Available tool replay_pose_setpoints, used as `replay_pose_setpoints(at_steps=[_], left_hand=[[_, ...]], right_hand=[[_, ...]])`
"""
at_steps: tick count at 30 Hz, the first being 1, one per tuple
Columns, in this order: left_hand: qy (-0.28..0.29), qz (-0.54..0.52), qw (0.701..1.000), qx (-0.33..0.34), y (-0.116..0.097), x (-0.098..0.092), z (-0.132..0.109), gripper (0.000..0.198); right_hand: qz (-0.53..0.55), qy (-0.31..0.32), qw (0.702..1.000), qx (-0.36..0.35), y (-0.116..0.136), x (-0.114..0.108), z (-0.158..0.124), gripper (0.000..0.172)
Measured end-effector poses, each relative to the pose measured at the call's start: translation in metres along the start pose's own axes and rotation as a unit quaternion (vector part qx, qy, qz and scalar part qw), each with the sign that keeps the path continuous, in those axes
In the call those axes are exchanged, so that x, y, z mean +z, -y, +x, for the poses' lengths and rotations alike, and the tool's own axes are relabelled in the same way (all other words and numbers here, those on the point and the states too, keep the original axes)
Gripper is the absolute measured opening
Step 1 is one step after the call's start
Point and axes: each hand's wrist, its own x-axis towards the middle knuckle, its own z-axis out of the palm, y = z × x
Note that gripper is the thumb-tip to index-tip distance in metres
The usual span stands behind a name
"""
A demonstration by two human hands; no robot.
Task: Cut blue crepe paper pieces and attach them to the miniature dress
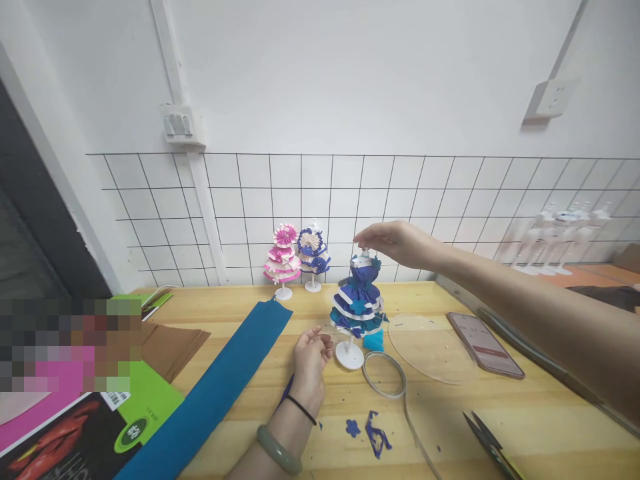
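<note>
- Right hand [383, 240] bends over the top of the blue dress stand [357, 305], mid-tabletop [255, 377]; whether it grips is unclear, and a sideways knock could tip the stand.
- Left hand [311, 353], loosely half-open, empty, is just left; brushing the base [349, 356] could shift it.

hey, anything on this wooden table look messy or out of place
Yes, a tangled blue scrap and a flower cutout lie loose on the table in front of the dress figurine, like stray trimmings.
</note>
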Motion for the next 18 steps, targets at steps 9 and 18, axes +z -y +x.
replay_pose_setpoints(at_steps=[9, 18], left_hand=[[-0.018, 0.004, 1.000, 0.020, -0.003, -0.001, -0.001, 0.027], [-0.017, 0.015, 0.994, 0.109, -0.007, 0.004, -0.005, 0.019]], right_hand=[[-0.029, -0.004, 0.999, -0.016, 0.002, 0.006, 0.002, 0.022], [-0.054, -0.025, 0.998, -0.037, 0.004, 0.021, 0.007, 0.022]])
